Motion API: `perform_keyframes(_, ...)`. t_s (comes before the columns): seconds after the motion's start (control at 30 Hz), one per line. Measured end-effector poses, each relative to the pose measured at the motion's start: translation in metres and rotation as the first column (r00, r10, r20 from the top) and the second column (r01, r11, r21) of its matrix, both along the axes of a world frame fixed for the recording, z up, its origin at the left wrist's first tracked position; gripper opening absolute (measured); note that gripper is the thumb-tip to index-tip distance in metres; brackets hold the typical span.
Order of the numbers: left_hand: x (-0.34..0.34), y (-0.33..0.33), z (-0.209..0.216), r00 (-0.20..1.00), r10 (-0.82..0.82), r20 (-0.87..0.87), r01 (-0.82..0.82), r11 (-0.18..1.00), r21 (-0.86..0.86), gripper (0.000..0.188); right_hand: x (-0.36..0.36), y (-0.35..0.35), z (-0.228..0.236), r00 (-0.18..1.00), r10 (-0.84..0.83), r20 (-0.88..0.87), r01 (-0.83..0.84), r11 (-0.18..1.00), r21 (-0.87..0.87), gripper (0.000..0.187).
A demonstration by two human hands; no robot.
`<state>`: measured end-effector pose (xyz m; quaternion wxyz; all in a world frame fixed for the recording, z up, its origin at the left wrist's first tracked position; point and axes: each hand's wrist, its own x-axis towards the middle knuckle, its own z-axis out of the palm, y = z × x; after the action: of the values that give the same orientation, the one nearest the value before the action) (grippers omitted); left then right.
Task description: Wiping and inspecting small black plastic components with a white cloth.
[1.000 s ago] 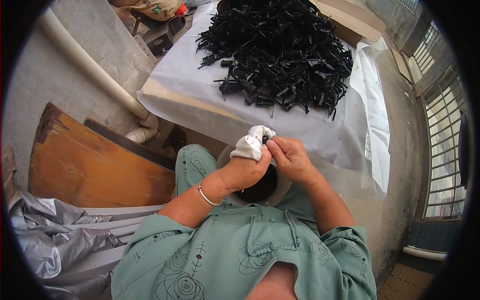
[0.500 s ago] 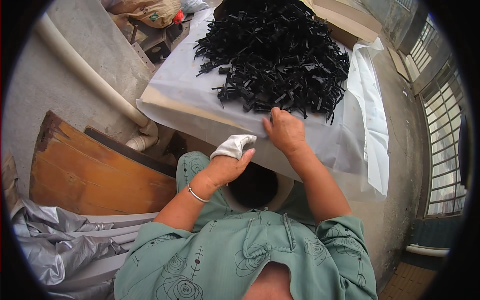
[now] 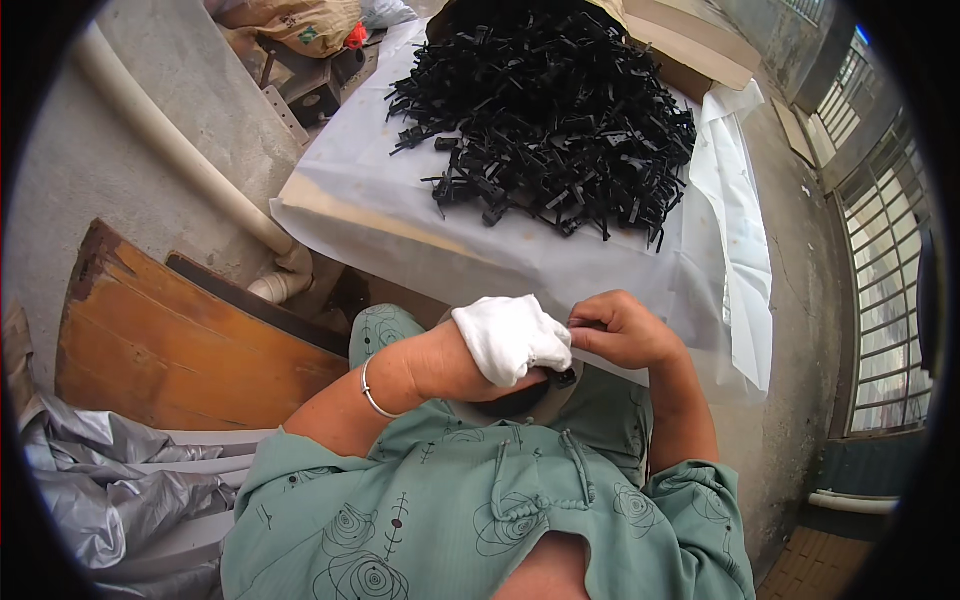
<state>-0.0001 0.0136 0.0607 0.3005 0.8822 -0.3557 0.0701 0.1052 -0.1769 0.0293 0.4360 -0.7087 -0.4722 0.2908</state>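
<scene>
My left hand [image 3: 470, 350], its fingers wrapped in a white cloth glove piece [image 3: 510, 338], is closed around a small black plastic part [image 3: 564, 378]. Only the end of that part shows below the glove. Just to its right, my right hand [image 3: 625, 330] is pinched, thumb against forefinger, close to the glove's fingertips. What lies in that pinch, if anything, is too small to make out. Beyond both hands, a big heap of similar black plastic parts [image 3: 560, 130] with thin strips sticking out covers the far part of the table.
White sheeting [image 3: 400, 215] covers the table and hangs over its edge. An opened cardboard box [image 3: 690, 40] stands at the back. Below my hands is a round container [image 3: 550, 405] between my knees. A wooden board [image 3: 190, 340] leans at left, near a pale pipe [image 3: 170, 130].
My right hand has drawn back from the heap toward my lap. My left hand has moved right and turned; a black part now shows in it. The hands are nearly together.
</scene>
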Motion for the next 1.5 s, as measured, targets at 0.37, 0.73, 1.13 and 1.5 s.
perform_keyframes(0.37,-0.007,-0.006,-0.011,0.75,-0.286,-0.596,-0.461,0.421,-0.781,0.029,-0.028,0.012,-0.015,0.878,-0.468,-0.103,0.473,0.81,0.347,0.013)
perform_keyframes(0.73,0.0,-0.01,-0.039,0.732,0.043,-0.68,-0.661,0.288,-0.693,0.021,-0.047,0.05,-0.005,0.679,-0.657,0.327,0.401,0.705,0.585,0.015)
perform_keyframes(1.13,-0.007,0.0,-0.043,0.765,0.127,-0.631,-0.616,0.43,-0.66,0.031,-0.034,0.052,-0.006,0.882,-0.47,0.016,0.432,0.823,0.368,0.02)
perform_keyframes(1.5,-0.007,-0.006,-0.052,0.765,0.643,0.014,-0.591,0.712,-0.379,0.027,-0.043,0.058,-0.034,0.89,-0.424,-0.167,0.454,0.856,0.248,0.028)
